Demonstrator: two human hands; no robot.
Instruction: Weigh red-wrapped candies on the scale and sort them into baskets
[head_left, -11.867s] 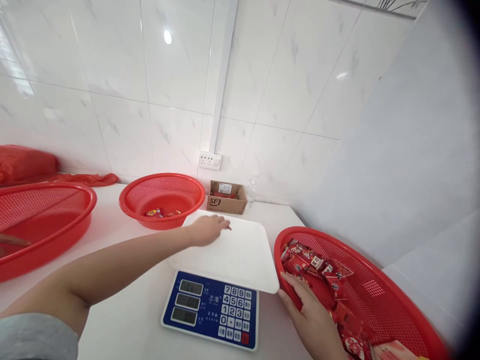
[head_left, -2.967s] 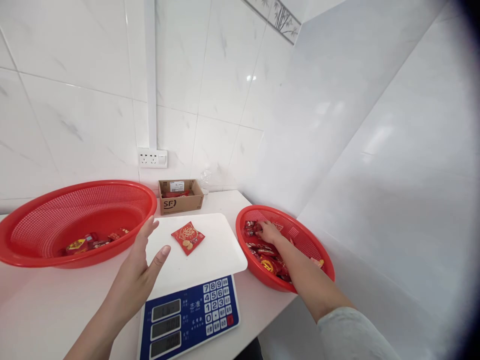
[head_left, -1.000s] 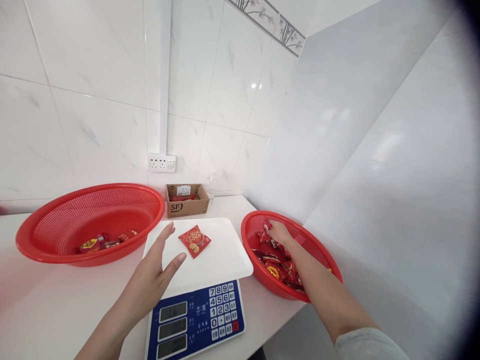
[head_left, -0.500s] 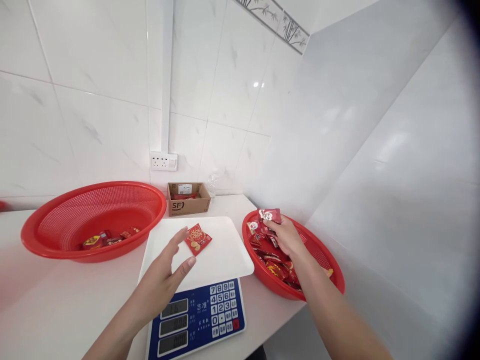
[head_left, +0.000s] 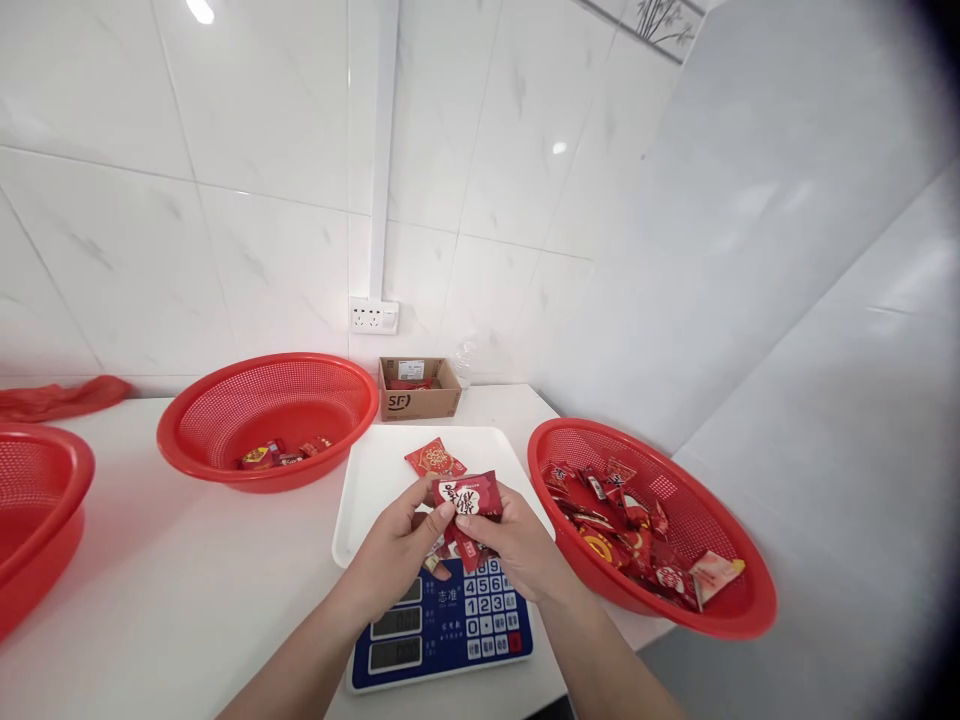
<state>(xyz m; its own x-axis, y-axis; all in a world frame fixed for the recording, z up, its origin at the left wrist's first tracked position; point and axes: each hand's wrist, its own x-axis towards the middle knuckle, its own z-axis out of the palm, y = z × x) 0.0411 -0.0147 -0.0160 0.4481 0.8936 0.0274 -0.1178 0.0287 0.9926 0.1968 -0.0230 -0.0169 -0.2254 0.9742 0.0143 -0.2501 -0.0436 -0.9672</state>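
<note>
Both my hands meet above the front of a digital scale point(head_left: 450, 625). My left hand point(head_left: 397, 540) and my right hand point(head_left: 525, 540) grip a dark red snack packet point(head_left: 480, 490) with white lettering, thumbs on its near face. More small red packets point(head_left: 463, 548) hang bunched beneath it between the fingers; how many is hidden. On the scale's white tray point(head_left: 367, 480), just behind my hands, lies one flat red packet point(head_left: 435, 458) with gold print. At the right, a red basket point(head_left: 705, 500) contains several mixed red packets point(head_left: 637, 550).
Another red basket point(head_left: 217, 410) with a few packets stands left of the scale, and part of a third basket point(head_left: 45, 540) shows at the left edge. Behind the tray sits a small cardboard box point(head_left: 424, 403). Red netting or cloth point(head_left: 67, 398) lies by the wall.
My right hand has come from the right basket to the scale with red packets. My left hand, open before, has closed on them too. The view has turned left.
</note>
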